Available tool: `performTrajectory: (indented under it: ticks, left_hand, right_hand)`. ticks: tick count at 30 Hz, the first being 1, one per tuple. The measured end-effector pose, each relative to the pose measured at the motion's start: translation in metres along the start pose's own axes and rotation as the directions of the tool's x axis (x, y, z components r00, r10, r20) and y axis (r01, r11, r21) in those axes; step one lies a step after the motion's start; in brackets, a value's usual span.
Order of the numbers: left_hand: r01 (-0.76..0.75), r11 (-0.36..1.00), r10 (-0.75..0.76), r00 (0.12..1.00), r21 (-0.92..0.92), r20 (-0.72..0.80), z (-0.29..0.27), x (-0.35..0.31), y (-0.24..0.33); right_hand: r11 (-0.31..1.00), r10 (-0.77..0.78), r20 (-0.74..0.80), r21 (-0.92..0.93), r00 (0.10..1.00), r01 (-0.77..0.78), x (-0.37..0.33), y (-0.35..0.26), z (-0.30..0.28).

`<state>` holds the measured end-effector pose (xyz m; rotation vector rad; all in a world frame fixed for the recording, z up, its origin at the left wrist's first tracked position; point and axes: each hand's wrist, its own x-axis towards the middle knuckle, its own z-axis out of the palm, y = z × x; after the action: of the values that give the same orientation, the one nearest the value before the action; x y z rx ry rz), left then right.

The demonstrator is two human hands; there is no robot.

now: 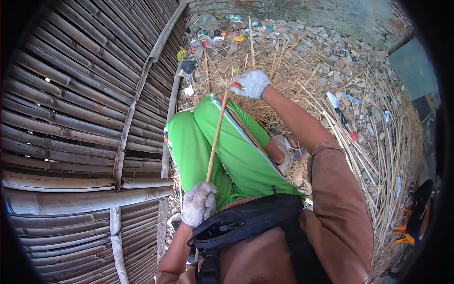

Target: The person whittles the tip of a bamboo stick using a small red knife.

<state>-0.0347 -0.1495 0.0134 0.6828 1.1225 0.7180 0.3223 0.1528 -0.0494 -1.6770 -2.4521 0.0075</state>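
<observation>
Left hand clasps bamboo strip at near end; right hand pinches red tool, perhaps a knife, best stroked outward.

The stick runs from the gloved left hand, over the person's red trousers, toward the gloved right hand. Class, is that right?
Not quite: the trousers are green, not red, as the head view shows. The stick does run from the gloved left hand, over them, toward the gloved right hand.
</observation>
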Motion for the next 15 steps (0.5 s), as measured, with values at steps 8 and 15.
performTrajectory:
  ticks: [8, 15]
  left_hand:
    - [-0.303, 0.938, 0.311, 0.95, 0.171, -0.025, -0.064, -0.017, -0.036]
    - [-0.041, 0.994, 0.042, 0.999, -0.104, 0.005, -0.044, 0.004, -0.001]
  right_hand:
    - [0.879, 0.471, -0.03, 0.106, 0.882, -0.466, -0.014, 0.097, -0.034]
    - [0.85, 0.475, 0.344, 0.057, 0.81, -0.523, -0.027, 0.083, -0.007]
